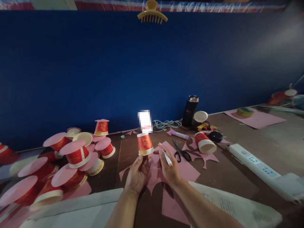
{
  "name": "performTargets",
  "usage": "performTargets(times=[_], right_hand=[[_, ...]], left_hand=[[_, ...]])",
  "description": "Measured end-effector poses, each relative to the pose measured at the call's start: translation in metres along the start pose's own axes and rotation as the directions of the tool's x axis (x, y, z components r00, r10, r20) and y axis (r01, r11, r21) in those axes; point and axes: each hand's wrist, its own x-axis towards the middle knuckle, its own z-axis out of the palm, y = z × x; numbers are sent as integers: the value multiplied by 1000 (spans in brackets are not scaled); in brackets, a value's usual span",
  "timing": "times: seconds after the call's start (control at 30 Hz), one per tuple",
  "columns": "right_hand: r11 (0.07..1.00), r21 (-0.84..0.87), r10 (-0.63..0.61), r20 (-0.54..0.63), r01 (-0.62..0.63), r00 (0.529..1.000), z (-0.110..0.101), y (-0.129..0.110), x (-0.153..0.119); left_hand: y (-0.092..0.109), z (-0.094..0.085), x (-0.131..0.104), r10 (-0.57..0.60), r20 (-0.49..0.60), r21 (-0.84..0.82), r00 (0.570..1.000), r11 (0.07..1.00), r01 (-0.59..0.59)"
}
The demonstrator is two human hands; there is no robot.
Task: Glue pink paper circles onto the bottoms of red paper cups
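Broadly, a blue panel [95, 69] stands behind a brown table [256, 136], with a cluster of paper cups bearing pink discs [75, 153] on the person's left. Pink paper [190, 172] with curved cut-outs lies beneath and beyond the hands, and black-handled scissors [186, 156] rest on it, just past the right hand [170, 167].

Between these, the left hand [137, 175] has its fingers closed around the lower edge of a red paper cup [145, 144], holding it up off the table. The cup is upside down, wide rim low and narrow base high, its long axis near upright with the base leaning a little to the left. It lies just beyond the left fingertips and to the left of the right hand; the left is the nearer one, being in contact with it.

Smallest is the white pen [165, 155], pinched in the right fingers. It slants, orange end near the person and to the right, the other end pointing away and leftward, beside the cup's right edge. A narrow gap shows between the two.
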Motion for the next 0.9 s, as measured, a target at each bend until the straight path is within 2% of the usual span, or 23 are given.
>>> performTargets(times=[0.2,0.3,0.4,0.5,0.67,0.9], right_hand=[[949,252,208,-56,-188,976,0,11,10],[864,401,334,-1,-306,943,0,12,12],[773,512,402,63,-375,913,-1,9,14],[718,565,412,127,-407,903,-1,6,13],[696,572,402,190,-434,896,2,8,9],[737,503,413,193,-451,890,5,10,4]], left_hand=[[-7,-1,0,-61,63,56,996,997,58],[-8,-2,0,-73,73,68,995,995,68],[-9,-1,-2,-90,81,74,993,994,84],[-11,1,-4,-69,123,110,990,992,56],[-16,3,-5,0,222,183,975,982,-42],[-19,2,-2,44,190,220,981,972,-87]])
